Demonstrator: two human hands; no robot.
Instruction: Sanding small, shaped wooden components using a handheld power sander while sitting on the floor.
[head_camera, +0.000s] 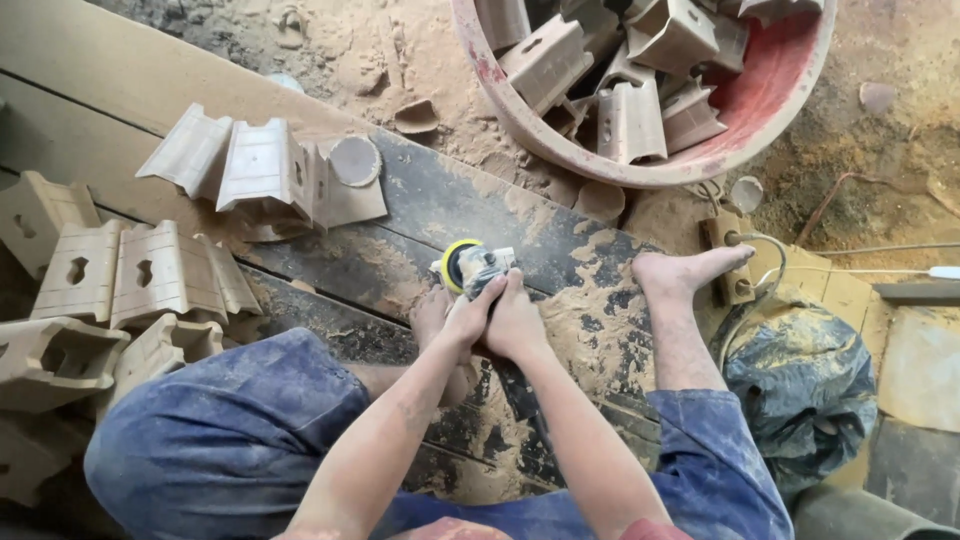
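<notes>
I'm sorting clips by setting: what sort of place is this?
Most likely a small woodworking shop: sawdust covers the floor boards, carved wooden blocks lie stacked, more fill a red tub, and both hands hold a handheld sander.

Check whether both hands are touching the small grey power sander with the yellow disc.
Touching. The head view shows the left hand and right hand wrapped together around the grey power sander, with no gap visible.

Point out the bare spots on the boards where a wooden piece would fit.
Dark plank is free between the carved wooden pieces and the red tub. The sawdust patch between both hands on the sander and the right foot is free. The left side is crowded.
</notes>
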